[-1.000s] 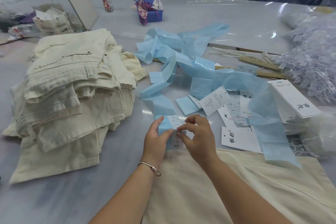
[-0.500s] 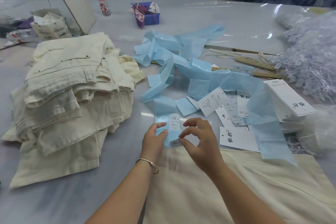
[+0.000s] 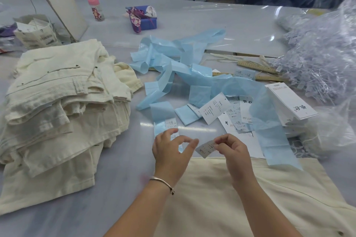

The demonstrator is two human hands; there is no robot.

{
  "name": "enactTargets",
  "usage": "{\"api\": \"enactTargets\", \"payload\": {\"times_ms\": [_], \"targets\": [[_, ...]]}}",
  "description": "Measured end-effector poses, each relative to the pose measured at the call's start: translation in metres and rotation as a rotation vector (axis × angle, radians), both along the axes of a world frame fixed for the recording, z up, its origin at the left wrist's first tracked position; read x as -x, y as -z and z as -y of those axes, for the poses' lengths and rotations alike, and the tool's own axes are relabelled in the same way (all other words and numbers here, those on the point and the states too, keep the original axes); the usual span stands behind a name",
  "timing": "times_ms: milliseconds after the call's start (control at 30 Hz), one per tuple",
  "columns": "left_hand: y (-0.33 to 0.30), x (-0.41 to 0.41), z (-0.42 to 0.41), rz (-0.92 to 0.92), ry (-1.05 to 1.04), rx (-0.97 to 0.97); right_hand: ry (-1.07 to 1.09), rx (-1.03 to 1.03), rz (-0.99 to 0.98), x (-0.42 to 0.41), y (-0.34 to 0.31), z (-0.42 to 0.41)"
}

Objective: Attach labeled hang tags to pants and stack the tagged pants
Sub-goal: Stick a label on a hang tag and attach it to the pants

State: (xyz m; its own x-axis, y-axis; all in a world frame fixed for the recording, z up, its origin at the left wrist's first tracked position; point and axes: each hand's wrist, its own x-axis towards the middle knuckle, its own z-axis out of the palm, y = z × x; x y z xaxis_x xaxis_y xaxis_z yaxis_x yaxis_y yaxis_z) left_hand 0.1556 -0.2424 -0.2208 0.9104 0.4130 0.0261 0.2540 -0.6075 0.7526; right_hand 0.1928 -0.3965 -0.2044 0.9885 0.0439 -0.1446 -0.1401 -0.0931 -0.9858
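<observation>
Head view only: my right hand (image 3: 234,149) pinches a small white printed sticker label (image 3: 205,148) by its right end, holding it just above the near edge of the pale grey surface (image 3: 123,159). My left hand (image 3: 170,149), a thin metal bracelet (image 3: 163,183) on its wrist, presses thumb and curled fingers onto the end of a long pale blue backing strip (image 3: 163,115) that carries more labels. Below both hands lies a cream pair of pants (image 3: 221,198), spread flat. To the left sits a stack of folded cream pants (image 3: 61,102). To the right, a pile of white card hang tags (image 3: 289,102) sits beside a heap of clear plastic fasteners (image 3: 319,63).
</observation>
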Motion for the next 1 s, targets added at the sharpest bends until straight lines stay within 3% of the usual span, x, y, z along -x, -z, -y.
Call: {"api": "enactTargets", "payload": {"times_ms": [167,267,367,500,600,767,1000], "targets": [[-0.008,-0.006,0.007,0.025,0.117,0.079,-0.067,0.011,-0.031,0.002,-0.001,0.000],[-0.006,-0.009,0.009,-0.015,0.101,0.234,0.015,0.111,0.087,-0.006,0.009,0.013],[-0.002,-0.010,0.009,0.013,0.057,0.394,0.088,0.497,0.232,-0.029,0.023,0.043],[0.000,-0.009,0.011,0.072,0.021,0.446,-0.300,1.102,0.087,-0.065,0.035,0.071],[0.002,-0.009,0.012,0.077,0.031,0.465,-0.501,1.350,0.104,-0.080,0.034,0.069],[0.003,-0.006,0.013,0.070,0.042,0.495,-0.588,1.498,0.232,-0.091,0.029,0.064],[0.005,-0.005,0.010,0.082,0.036,0.500,-0.631,1.496,0.324,-0.091,0.027,0.069]]}}
